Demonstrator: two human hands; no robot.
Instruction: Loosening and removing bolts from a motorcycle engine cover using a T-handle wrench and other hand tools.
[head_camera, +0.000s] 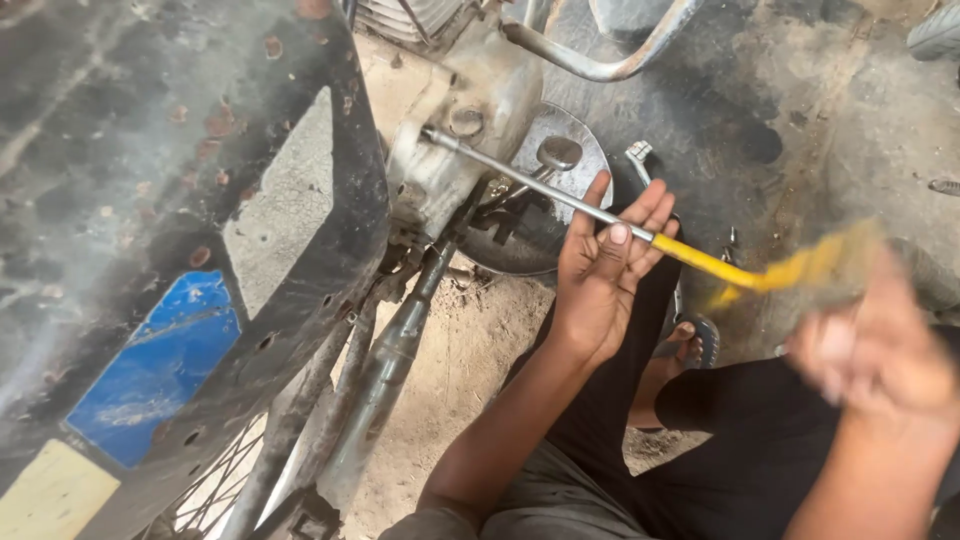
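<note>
Filling the left of the view, a rusted black motorcycle mudguard (150, 200) is seen, marked low down by a blue panel (160, 365) and a pale yellow patch (50, 495). Beside it, a grey engine casing (470, 130) is met by a long steel-shafted, yellow-handled tool (560, 195), its axis running down-right from casing to handle. The shaft is lightly cupped mid-length by the nearer left hand (605, 265), fingers loose. The blurred right hand (875, 345) lies by the handle end; its grasp cannot be told.

A yellow-handled wrench (600, 208), its tip set on the motorcycle engine casing (470, 120), is steadied at the shaft by the left hand (605, 262), the blurred right hand (875, 345) being seen near the handle.
</note>
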